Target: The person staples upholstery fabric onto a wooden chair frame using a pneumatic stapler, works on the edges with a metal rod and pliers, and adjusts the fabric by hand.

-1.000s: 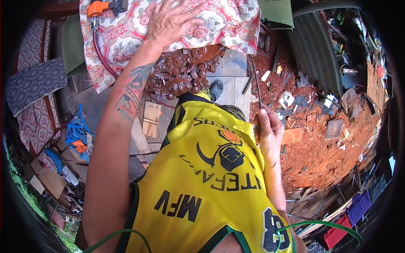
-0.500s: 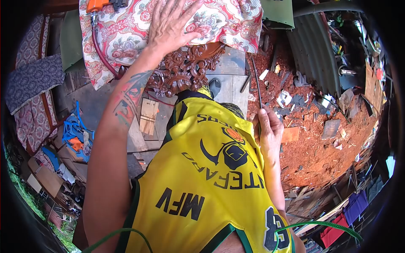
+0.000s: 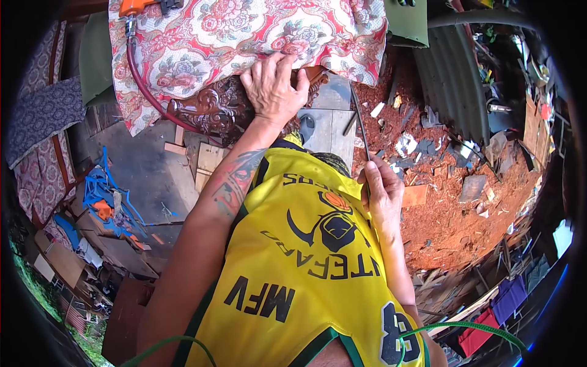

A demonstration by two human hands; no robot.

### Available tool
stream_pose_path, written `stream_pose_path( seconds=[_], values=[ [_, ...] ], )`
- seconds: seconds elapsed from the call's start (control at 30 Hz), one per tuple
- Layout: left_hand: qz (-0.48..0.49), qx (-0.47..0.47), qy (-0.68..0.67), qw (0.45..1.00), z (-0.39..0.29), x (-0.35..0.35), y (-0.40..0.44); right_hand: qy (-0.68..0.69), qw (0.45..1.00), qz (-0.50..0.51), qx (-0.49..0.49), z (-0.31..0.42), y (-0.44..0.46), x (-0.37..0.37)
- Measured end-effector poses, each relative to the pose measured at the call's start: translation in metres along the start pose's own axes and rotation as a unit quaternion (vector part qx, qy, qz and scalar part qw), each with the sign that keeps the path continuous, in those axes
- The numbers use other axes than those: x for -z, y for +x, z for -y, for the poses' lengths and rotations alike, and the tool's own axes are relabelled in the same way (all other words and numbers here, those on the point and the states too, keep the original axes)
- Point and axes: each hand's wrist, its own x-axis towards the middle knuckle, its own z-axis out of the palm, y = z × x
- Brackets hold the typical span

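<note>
My left hand point(image 3: 275, 88) lies on the near edge of a floral fabric point(image 3: 208, 46), its fingers slightly bent and the thumb apart. Under and beside that hand is a dark, glossy carved wood frame point(image 3: 211, 110) with scrollwork, partly covered by the hand and forearm. Closed around the near end of a thin dark rod point(image 3: 361, 125) is my right hand point(image 3: 382, 186), beside my hip. The rod points forward, its far end close to the fabric's right corner.
An orange-handled air tool point(image 3: 136, 7) with a dark red hose point(image 3: 139, 85) rests on the fabric at left. Wood scraps and litter cover the reddish ground point(image 3: 452, 226) at right. Corrugated sheet point(image 3: 449, 85) stands behind. Blue straps point(image 3: 104, 189) lie at left.
My left hand has slid back toward me and right, from flat on the fabric to its carved edge, fingers now more bent. The right hand and rod have shifted slightly left.
</note>
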Motion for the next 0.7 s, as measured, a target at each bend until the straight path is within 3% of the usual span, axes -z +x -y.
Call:
stream_pose_path(
  seconds=[0.27, 0.7],
  values=[
    [-0.043, -0.002, -0.02, 0.999, 0.001, -0.011, -0.007, -0.019, 1.0, 0.014, -0.003, 0.005, 0.004, -0.003],
    [-0.014, 0.004, -0.053, 0.999, -0.005, -0.01, -0.009, -0.045, 0.998, 0.047, 0.009, 0.021, 0.02, -0.02]
  ],
)
